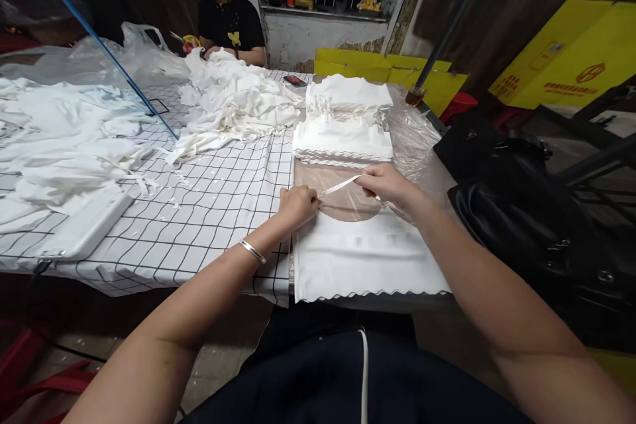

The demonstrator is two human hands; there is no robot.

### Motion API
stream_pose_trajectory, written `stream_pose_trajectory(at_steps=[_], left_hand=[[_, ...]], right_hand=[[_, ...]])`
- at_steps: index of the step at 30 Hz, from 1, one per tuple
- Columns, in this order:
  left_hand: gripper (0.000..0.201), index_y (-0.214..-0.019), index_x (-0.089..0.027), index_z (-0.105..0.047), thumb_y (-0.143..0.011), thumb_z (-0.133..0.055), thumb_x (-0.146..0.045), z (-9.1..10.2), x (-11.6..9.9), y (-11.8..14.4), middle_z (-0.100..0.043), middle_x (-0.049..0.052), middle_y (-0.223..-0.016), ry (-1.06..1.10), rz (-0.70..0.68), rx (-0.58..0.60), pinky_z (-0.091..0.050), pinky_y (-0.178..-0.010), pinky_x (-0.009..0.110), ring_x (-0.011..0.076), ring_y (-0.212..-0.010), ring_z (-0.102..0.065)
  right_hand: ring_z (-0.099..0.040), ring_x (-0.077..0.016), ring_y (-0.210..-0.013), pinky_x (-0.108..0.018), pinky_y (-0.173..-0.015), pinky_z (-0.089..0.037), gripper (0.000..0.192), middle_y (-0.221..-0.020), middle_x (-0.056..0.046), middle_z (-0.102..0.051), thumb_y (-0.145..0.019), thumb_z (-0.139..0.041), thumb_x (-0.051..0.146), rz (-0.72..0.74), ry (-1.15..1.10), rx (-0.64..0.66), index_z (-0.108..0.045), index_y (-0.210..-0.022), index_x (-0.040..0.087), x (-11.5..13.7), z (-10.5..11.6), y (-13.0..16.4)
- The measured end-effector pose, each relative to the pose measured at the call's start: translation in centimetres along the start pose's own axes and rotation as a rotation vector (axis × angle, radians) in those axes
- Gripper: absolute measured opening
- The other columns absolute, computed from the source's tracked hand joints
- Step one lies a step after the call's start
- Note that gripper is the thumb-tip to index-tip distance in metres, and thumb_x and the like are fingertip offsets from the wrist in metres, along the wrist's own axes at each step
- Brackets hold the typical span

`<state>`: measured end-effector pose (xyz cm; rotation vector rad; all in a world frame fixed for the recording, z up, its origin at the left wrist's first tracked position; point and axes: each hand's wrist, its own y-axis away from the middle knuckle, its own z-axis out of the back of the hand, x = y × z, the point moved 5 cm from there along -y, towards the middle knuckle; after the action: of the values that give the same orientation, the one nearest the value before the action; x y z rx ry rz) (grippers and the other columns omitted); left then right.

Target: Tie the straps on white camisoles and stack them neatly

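Note:
A white camisole (368, 252) lies flat at the table's near edge, its wavy hem toward me and its curved neckline away from me. My left hand (299, 205) is closed at its upper left corner, where a thin strap begins. Pinched in my right hand (390, 187) is that white strap (342, 184), stretched slantwise between both hands above the neckline. Just beyond sits a stack of folded white garments (342, 136) with wavy edges. My right fingers partly hide the strap's far end.
Loose white garments (238, 99) heap on the checked tablecloth (218, 212), left of a plastic sheet (417, 139). A white power strip (87, 228) lies near the left edge. Across the table a person (231, 20) holds scissors (189, 40). A black bag (536, 205) sits at right.

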<state>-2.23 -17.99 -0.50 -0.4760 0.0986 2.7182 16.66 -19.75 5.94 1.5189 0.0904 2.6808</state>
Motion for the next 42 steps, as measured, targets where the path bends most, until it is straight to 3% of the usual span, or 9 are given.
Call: stream_pose_trajectory(at_steps=[5, 8, 10, 14, 18, 22, 30, 34, 42], left_hand=[[0.023, -0.079, -0.021, -0.073, -0.085, -0.053, -0.031, -0.1, 0.4, 0.1, -0.07, 0.006, -0.094, 0.135, 0.002, 0.018, -0.034, -0.088, 0.043, 0.0271, -0.095, -0.061], [0.019, -0.081, -0.021, -0.074, -0.083, -0.055, -0.026, 0.0, 0.2, 0.3, -0.07, 0.006, -0.094, 0.197, -0.024, -0.041, -0.033, -0.088, 0.042, 0.0251, -0.093, -0.061], [0.02, -0.084, -0.021, -0.074, -0.081, -0.055, -0.02, 0.2, 0.0, 0.4, -0.07, 0.005, -0.095, 0.241, -0.041, -0.097, -0.032, -0.088, 0.042, 0.0237, -0.093, -0.061], [0.016, -0.082, -0.021, -0.074, -0.082, -0.058, -0.022, 0.6, -0.5, 0.8, -0.07, 0.004, -0.093, 0.329, -0.047, -0.151, -0.031, -0.086, 0.041, 0.022, -0.09, -0.062], [0.02, -0.074, -0.02, -0.074, -0.084, -0.058, -0.026, 0.7, -0.3, 1.4, -0.068, 0.004, -0.085, 0.317, -0.01, -0.17, -0.031, -0.085, 0.041, 0.0231, -0.09, -0.062], [0.026, -0.079, -0.021, -0.076, -0.088, -0.054, -0.031, 0.5, 0.1, 1.8, -0.068, 0.004, -0.086, 0.389, 0.027, -0.167, -0.034, -0.085, 0.04, 0.0212, -0.088, -0.063], [0.022, -0.089, -0.022, -0.075, -0.08, -0.055, -0.018, 0.6, -0.3, 1.7, -0.074, 0.002, -0.092, 0.657, 0.086, -0.169, -0.044, -0.085, 0.033, 0.0184, -0.09, -0.066], [0.021, -0.086, -0.023, -0.076, -0.078, -0.057, -0.018, 0.6, -0.5, 1.4, -0.075, 0.002, -0.095, 0.664, 0.109, -0.141, -0.044, -0.088, 0.034, 0.0198, -0.094, -0.066], [0.02, -0.084, -0.024, -0.077, -0.078, -0.059, -0.02, 0.0, 1.0, 0.5, -0.075, 0.002, -0.096, 0.595, 0.179, -0.166, -0.04, -0.096, 0.039, 0.0224, -0.097, -0.065]], right_hand=[[-0.031, -0.0069, -0.043, -0.023, -0.047, -0.029, 0.04, -0.041, 0.005, -0.037, -0.073, -0.065, 0.029, -0.004, -0.182, -0.087, -0.039, -0.044, 0.02, -0.4, 3.1, 3.0], [-0.047, -0.0095, -0.054, -0.024, -0.054, -0.036, 0.03, -0.055, 0.002, -0.054, -0.062, -0.08, 0.037, -0.007, -0.014, 0.341, -0.059, -0.056, 0.016, -0.5, 2.6, 4.2], [-0.058, -0.0142, -0.07, -0.027, -0.066, -0.043, 0.034, -0.073, -0.002, -0.066, -0.058, -0.084, 0.043, 0.03, 0.031, 0.482, -0.071, -0.074, 0.016, -0.1, 2.1, 4.5], [-0.061, -0.0165, -0.083, -0.031, -0.077, -0.047, 0.036, -0.089, -0.006, -0.071, -0.071, -0.075, 0.051, 0.045, -0.077, 0.192, -0.072, -0.082, 0.017, 0.5, -0.1, 2.4], [-0.057, -0.0135, -0.063, -0.025, -0.057, -0.044, 0.03, -0.065, -0.002, -0.064, -0.069, -0.08, 0.043, -0.084, -0.085, 0.243, -0.067, -0.069, 0.015, -0.8, -5.7, 0.3], [-0.049, -0.0093, -0.049, -0.022, -0.046, -0.037, 0.035, -0.055, 0.002, -0.057, -0.061, -0.086, 0.039, -0.266, -0.307, 0.31, -0.061, -0.071, 0.017, -2.6, -8.3, 0.2], [-0.04, -0.0046, -0.048, -0.021, -0.046, -0.028, 0.037, -0.06, 0.004, -0.057, -0.053, -0.088, 0.033, -0.257, -0.422, 0.33, -0.062, -0.072, 0.015, -2.8, -7.9, 0.9], [-0.036, -0.005, -0.049, -0.023, -0.049, -0.025, 0.032, -0.054, 0.006, -0.05, -0.056, -0.085, 0.035, -0.234, -0.394, 0.453, -0.062, -0.065, 0.014, -2.1, -7.9, 1.7], [-0.059, -0.0127, -0.076, -0.024, -0.066, -0.039, 0.019, -0.086, -0.004, -0.071, -0.065, -0.075, 0.029, -0.278, -0.447, 0.489, -0.063, -0.072, 0.016, -1.3, -6.3, 5.3]])
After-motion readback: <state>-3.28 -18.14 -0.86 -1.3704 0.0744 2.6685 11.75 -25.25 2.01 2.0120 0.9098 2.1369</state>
